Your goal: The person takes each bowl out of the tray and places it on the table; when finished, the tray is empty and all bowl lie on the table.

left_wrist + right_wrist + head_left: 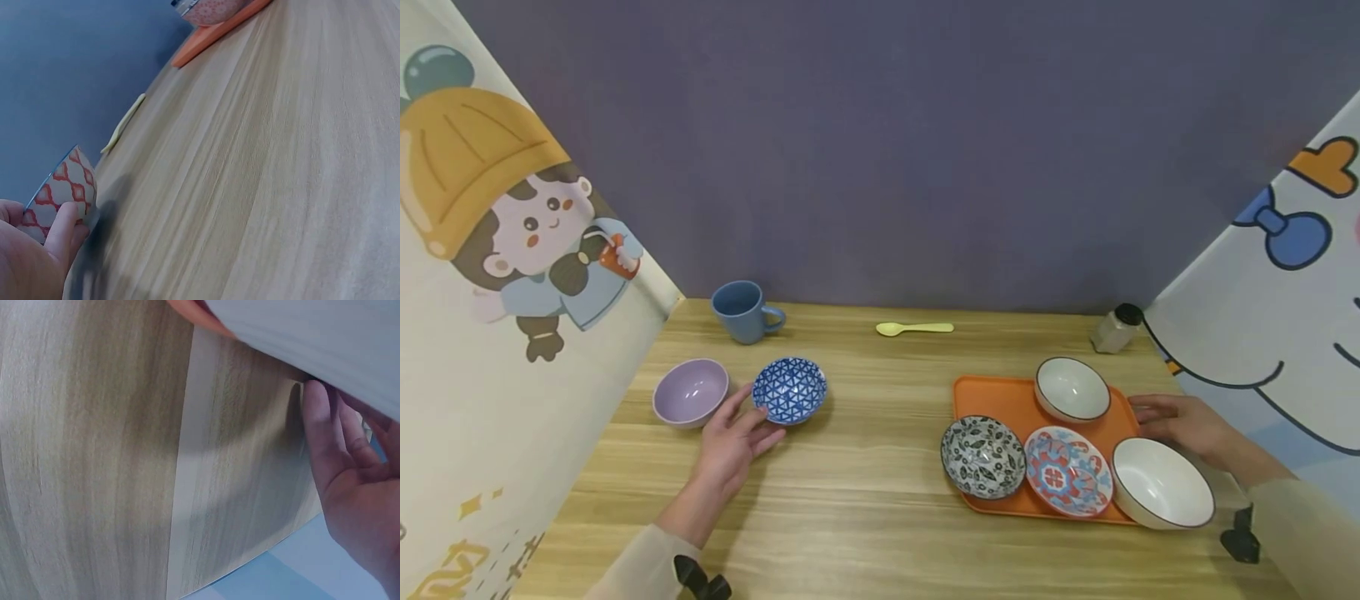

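My left hand (727,442) pinches a small bowl (790,390), blue and white with a triangle pattern inside. The left wrist view shows red lattice on the bowl's outside (70,190) and a shadow on the wood below it. A lavender bowl (690,393) stands just left of that hand. On the right, my right hand (1183,427) has its fingertips at the side edge of an orange tray (992,396), behind a large white bowl (1163,483) that overlaps the tray's corner. Its extended fingers (325,434) are partly hidden by that bowl in the right wrist view.
The tray also bears a black floral bowl (983,458), a red and blue patterned dish (1067,472) and a dark-rimmed white bowl (1072,389). Along the back stand a blue mug (741,315), a yellow spoon (917,328) and a black-lidded jar (1116,331). Walls (880,167) enclose the table.
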Action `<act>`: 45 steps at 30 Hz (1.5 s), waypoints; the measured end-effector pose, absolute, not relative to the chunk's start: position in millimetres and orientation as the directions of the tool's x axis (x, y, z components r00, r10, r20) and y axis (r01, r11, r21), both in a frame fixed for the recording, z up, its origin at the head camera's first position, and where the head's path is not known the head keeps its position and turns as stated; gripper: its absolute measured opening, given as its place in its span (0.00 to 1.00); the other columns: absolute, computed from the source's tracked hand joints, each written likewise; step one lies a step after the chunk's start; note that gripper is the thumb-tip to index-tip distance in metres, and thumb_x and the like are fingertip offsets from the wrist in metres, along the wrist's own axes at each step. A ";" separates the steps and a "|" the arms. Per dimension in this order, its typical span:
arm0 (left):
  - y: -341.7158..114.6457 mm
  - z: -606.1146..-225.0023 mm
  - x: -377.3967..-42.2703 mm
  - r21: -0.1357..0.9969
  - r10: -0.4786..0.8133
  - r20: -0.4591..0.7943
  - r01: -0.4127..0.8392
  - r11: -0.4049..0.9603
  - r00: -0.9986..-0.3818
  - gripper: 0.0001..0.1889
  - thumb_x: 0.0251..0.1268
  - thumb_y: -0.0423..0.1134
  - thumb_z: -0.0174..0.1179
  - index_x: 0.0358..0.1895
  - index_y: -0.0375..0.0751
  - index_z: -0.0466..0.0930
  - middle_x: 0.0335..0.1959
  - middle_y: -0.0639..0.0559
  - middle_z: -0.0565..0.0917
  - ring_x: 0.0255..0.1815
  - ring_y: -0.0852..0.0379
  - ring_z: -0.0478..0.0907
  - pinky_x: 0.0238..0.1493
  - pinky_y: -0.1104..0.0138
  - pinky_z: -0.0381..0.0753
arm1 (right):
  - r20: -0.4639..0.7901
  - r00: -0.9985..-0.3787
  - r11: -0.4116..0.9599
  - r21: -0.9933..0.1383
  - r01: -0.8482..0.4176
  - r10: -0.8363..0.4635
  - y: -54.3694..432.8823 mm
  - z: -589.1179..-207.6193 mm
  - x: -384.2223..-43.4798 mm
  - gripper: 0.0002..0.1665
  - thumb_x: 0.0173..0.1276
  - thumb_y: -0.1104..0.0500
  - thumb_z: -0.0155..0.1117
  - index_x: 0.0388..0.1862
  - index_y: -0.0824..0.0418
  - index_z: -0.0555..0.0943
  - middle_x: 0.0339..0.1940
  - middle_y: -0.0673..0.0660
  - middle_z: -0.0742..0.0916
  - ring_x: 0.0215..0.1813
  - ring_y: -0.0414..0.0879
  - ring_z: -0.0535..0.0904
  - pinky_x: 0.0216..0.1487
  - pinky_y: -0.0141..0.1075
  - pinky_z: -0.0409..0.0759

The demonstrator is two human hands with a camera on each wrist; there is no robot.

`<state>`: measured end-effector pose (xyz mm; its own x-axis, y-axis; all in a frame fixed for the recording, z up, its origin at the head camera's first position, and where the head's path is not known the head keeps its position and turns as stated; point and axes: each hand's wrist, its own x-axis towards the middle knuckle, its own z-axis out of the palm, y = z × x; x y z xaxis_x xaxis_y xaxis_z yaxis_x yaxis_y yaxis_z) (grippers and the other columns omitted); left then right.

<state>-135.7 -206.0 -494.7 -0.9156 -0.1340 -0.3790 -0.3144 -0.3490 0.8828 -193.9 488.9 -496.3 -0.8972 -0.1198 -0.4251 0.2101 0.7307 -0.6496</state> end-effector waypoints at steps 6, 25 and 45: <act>-207.2 -498.3 -134.1 0.886 -0.148 -0.370 -0.301 -0.353 -0.917 0.35 0.79 0.28 0.49 0.84 0.50 0.50 0.77 0.36 0.62 0.52 0.48 0.87 0.58 0.57 0.87 | -0.451 -0.884 0.717 -0.656 0.236 -0.121 487.9 -494.3 -192.6 0.41 0.73 0.61 0.63 0.78 0.75 0.59 0.63 0.74 0.82 0.58 0.62 0.84 0.49 0.46 0.90; -212.0 -503.4 -129.7 0.915 -0.155 -0.358 -0.313 -0.254 -0.921 0.33 0.83 0.36 0.47 0.84 0.56 0.47 0.75 0.35 0.65 0.55 0.50 0.86 0.62 0.54 0.85 | -0.425 -0.898 0.743 -0.637 0.205 -0.117 488.8 -497.3 -194.1 0.40 0.73 0.61 0.64 0.78 0.74 0.60 0.62 0.73 0.83 0.58 0.64 0.83 0.48 0.45 0.90; -222.4 -493.9 -105.0 0.927 -0.128 -0.365 -0.347 -0.142 -0.922 0.30 0.79 0.35 0.55 0.78 0.36 0.56 0.58 0.44 0.81 0.51 0.54 0.85 0.60 0.57 0.87 | -0.432 -0.892 0.741 -0.641 0.201 -0.132 489.6 -493.9 -191.3 0.42 0.73 0.59 0.65 0.78 0.73 0.60 0.64 0.73 0.82 0.62 0.67 0.81 0.51 0.48 0.89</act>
<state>-105.0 -222.4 -493.9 -0.9222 -0.1279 -0.3650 -0.3472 -0.1419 0.9270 -191.3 489.6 -493.9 -0.8922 -0.1319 -0.4319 0.2009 0.7406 -0.6412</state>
